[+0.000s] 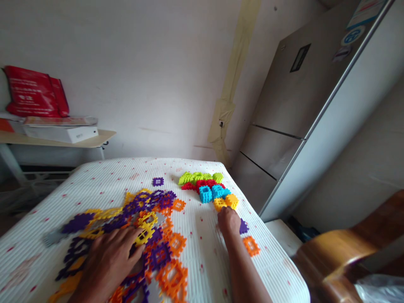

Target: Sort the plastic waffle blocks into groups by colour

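My left hand [109,256] is over a loose pile of flat plastic interlocking pieces. Its thumb and index finger close on the edge of a yellow window-shaped piece [144,235]. Purple pieces [160,255], orange pieces [173,277] and some grey ones lie around it. Further right, my right hand [229,221] is curled with its fingertips at a yellow block [219,204], partly hidden by the knuckles. Another yellow block [232,201] sits against it. Behind are blue cube-like blocks [205,194], red pieces [205,183] and a lime-green row [196,177].
A purple piece [243,226] and an orange piece [251,245] lie beside my right wrist. One purple square [158,181] is apart at the back of the cloth-covered table [110,176]. A fridge [277,113] and a wooden chair [341,248] stand right.
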Demonstrator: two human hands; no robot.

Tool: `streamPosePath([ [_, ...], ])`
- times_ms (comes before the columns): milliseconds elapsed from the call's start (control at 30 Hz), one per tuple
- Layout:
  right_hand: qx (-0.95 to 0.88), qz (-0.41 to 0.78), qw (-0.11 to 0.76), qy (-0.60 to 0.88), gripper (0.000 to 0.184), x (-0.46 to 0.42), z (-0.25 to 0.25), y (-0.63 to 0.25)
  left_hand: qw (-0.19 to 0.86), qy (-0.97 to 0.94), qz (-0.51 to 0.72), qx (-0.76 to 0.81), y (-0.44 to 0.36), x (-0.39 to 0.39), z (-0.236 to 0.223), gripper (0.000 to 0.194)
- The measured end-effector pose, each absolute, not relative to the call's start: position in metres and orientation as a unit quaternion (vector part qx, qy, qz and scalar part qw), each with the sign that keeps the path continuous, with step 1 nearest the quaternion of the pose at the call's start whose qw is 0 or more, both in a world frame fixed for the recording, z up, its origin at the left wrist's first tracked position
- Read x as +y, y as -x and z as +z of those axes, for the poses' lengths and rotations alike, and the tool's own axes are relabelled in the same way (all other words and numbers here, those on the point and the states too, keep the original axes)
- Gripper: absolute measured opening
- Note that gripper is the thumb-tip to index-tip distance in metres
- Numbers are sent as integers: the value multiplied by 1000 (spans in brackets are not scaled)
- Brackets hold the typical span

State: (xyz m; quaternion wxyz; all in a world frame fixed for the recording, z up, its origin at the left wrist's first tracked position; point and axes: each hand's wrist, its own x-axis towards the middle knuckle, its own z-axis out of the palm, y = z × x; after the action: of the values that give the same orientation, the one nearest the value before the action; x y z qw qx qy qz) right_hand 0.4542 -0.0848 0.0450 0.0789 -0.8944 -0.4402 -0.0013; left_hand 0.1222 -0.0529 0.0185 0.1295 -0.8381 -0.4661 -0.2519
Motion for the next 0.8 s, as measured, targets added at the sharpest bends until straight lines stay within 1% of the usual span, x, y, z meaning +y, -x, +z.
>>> streamPosePath([
  [367, -427, -5, 84, 900, 31, -86, 45, -453, 119, 838, -248, -470, -122, -54, 22, 32],
  [467, -430, -23, 105, 896, 30, -88, 49, -451, 123, 833, -272, -466, -121, -54, 25, 31],
  [533, -452, -58, 148, 877, 30, -90, 53, -445, 130, 831, -305, -448, -120, -53, 28, 32],
  [600, -502, -76, 217, 834, 30, -91, 55, -433, 131, 836, -337, -413, -119, -52, 29, 34],
  [633, -534, -65, 259, 802, 29, -92, 56, -425, 129, 840, -350, -394, -119, -52, 29, 36],
  [700, -595, 9, 352, 722, 28, -92, 55, -405, 122, 846, -371, -363, -119, -52, 27, 41],
  [800, -611, 203, 473, 601, 22, -91, 50, -366, 115, 851, -385, -338, -121, -55, 23, 49],
])
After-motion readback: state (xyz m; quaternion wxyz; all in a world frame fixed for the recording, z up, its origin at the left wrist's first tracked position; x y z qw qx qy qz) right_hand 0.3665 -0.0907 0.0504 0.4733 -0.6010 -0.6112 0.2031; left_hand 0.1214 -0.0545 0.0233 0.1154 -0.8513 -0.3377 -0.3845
